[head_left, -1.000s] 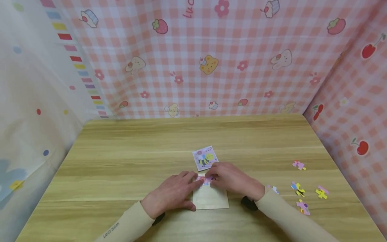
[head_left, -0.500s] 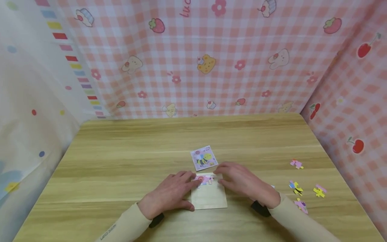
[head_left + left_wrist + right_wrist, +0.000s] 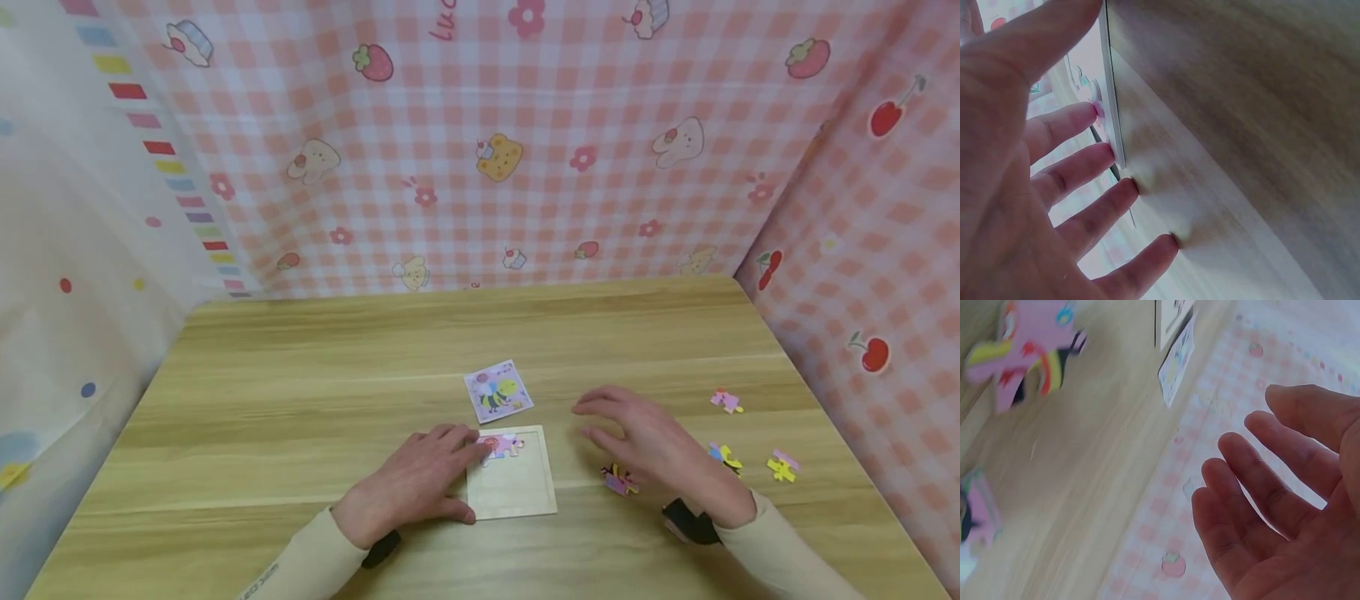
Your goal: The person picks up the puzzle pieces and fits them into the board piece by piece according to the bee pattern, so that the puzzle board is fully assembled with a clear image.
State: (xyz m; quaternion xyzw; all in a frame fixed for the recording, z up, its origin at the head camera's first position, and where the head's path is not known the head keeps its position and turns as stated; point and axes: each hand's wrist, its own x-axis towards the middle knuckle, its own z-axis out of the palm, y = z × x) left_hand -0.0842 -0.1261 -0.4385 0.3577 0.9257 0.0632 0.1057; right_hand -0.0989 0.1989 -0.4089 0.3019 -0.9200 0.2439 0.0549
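A square wooden puzzle tray (image 3: 513, 492) lies on the table, with joined pink puzzle pieces (image 3: 512, 446) in its upper left corner. My left hand (image 3: 416, 471) rests at the tray's left side, its index finger over the pieces and its thumb by the lower left corner. In the left wrist view its fingers (image 3: 1094, 206) are spread, two tips down on the wood. My right hand (image 3: 645, 437) hovers right of the tray, fingers loosely bent around nothing. Just below it lies a pink, yellow and black puzzle piece (image 3: 619, 480), larger in the right wrist view.
Behind the tray, a bee picture card (image 3: 498, 393) lies at an angle. Further right are a pink piece (image 3: 726, 400), a blue and yellow piece (image 3: 724, 456) partly behind the right hand, and a yellow piece (image 3: 783, 465). A checked curtain (image 3: 450, 167) hangs behind the table.
My right hand has left the pieces in the tray and moved right, toward the loose pieces, uncovering the tray's right side. The left hand stays at the tray; the head view shifts slightly.
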